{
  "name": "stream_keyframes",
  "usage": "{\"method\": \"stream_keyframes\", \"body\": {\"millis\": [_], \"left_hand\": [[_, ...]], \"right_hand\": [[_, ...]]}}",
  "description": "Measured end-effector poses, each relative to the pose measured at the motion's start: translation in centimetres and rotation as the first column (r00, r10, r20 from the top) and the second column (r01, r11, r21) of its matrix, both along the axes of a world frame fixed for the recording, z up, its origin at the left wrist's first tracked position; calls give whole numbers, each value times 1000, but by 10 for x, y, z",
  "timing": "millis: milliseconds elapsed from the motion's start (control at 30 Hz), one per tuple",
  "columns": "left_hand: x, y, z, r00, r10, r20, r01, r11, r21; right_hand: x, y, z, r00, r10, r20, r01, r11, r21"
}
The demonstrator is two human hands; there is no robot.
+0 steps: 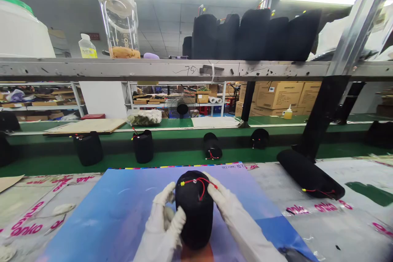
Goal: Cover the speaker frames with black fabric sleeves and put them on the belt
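Note:
A black fabric-covered cylinder (194, 213) with red wires (201, 184) and small yellow connectors on its top stands upright on a blue printed sheet (116, 208). My left hand (164, 223), in a white glove, wraps its fingers round the cylinder's left side. On the right side, the gloved fingers of my right hand (229, 208) press against the upper edge, fingertips touching the red wire end.
Several similar black cylinders (143, 145) stand or lie on the green conveyor belt (172, 157) beyond. A long black cylinder (310, 175) lies at the right. Overhead, a metal shelf (172, 67) carries more black cylinders, a clear jar (120, 18) and a bottle (87, 47).

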State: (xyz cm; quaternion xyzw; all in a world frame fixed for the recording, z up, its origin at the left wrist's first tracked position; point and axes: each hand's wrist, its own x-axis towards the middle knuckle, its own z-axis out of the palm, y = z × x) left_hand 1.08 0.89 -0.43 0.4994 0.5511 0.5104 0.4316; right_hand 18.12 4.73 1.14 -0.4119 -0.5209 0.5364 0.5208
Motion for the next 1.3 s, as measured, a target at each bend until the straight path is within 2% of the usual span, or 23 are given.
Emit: {"method": "stream_keyframes", "body": {"millis": [67,133,233,267,367,433,500,567,700,800,900,1000,1133,1200,1300], "left_hand": [[3,-7,-3,999,-28,25,28,1000,1],[-2,-8,3,997,-55,53,57,998,-21],[-21,5,28,998,-64,27,65,996,-56],[-27,11,38,997,-73,-12,73,997,-23],[-35,31,63,966,-234,-106,237,971,14],[-33,42,72,919,-364,-153,367,930,-7],[-28,51,76,871,-454,-189,461,887,-7],[-25,57,78,833,-514,-207,524,851,-5],[-25,62,86,765,-604,-224,610,791,-50],[-27,64,90,732,-636,-245,637,766,-87],[-26,68,87,731,-624,-276,618,777,-119],[-23,73,83,754,-574,-318,565,815,-130],[-20,74,86,772,-526,-356,522,845,-117],[-21,70,90,765,-551,-334,544,830,-124],[-25,64,92,739,-603,-299,607,790,-93]], "right_hand": [[1,6,11,999,34,11,-34,999,18],[7,7,21,998,51,32,-51,998,22],[17,4,29,993,84,81,-86,996,13],[20,3,30,992,102,74,-103,995,16],[24,3,32,981,190,35,-192,978,76],[25,6,30,967,250,37,-253,960,117],[28,9,28,962,272,25,-273,955,112],[32,14,24,974,224,28,-226,969,98],[34,26,21,976,142,162,-161,980,112],[27,33,25,961,125,247,-166,974,155],[19,38,31,938,80,336,-176,948,265],[16,42,38,879,56,474,-263,886,383],[22,47,49,704,58,708,-506,740,444],[25,48,57,609,26,793,-593,679,434],[26,47,70,493,-24,869,-664,636,394]]}}
